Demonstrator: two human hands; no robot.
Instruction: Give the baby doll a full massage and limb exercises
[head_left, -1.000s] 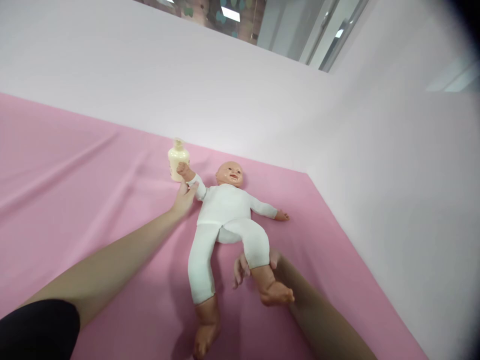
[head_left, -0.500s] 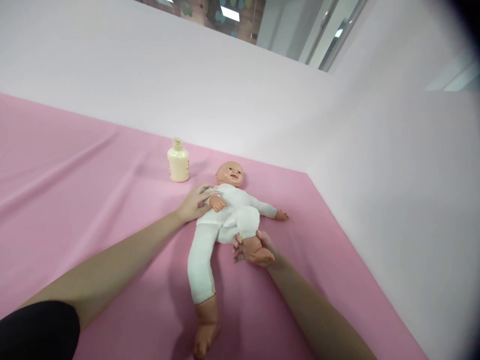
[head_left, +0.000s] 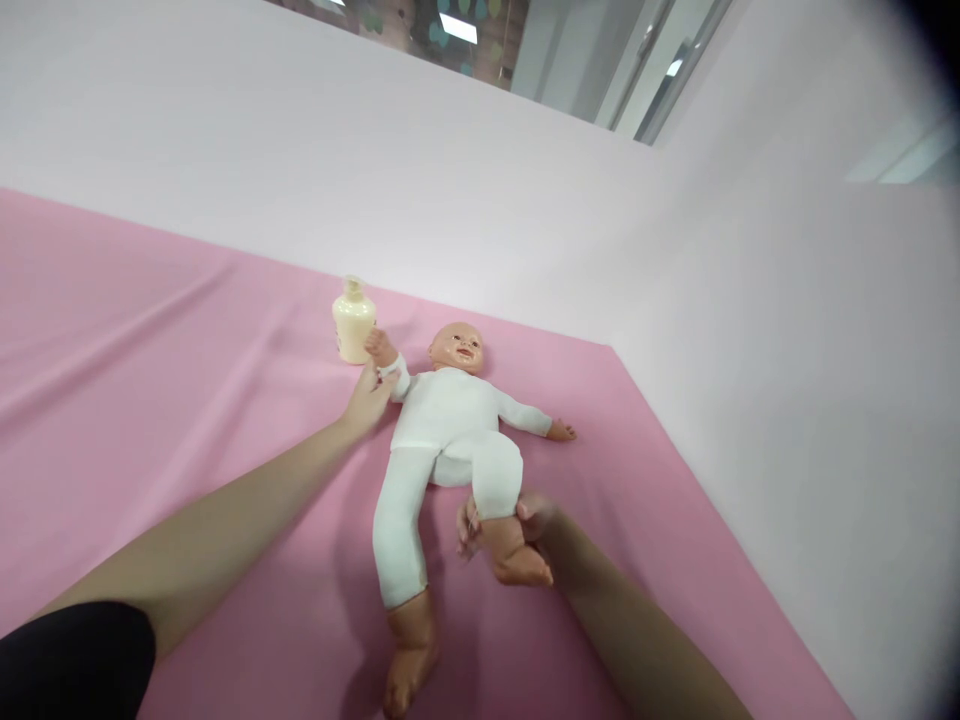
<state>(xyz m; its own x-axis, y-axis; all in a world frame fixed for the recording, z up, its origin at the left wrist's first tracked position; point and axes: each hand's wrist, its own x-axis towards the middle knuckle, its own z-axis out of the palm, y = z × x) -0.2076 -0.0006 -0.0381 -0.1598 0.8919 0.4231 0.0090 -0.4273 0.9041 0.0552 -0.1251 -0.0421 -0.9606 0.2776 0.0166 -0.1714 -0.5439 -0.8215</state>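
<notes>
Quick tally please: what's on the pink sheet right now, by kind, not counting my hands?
Baby doll: 1
Cream pump bottle: 1
Total: 2

A smooth pink cloth [head_left: 150,330] covers the surface in front of me, filling the lower left and centre of the frame, with long soft creases running slantwise across its left half. Behind it a plain white matte wall panel [head_left: 315,160] crosses the upper left, and a second white panel [head_left: 787,400] fills the right side; the two meet at a corner right of centre, where the cloth's far edge ends. Above the panels, at top centre, I see a strip of the room beyond: a brownish wall, a bright rectangular ceiling light [head_left: 456,28] and slanting grey metal window frames [head_left: 645,70]. Light is even and soft.
</notes>
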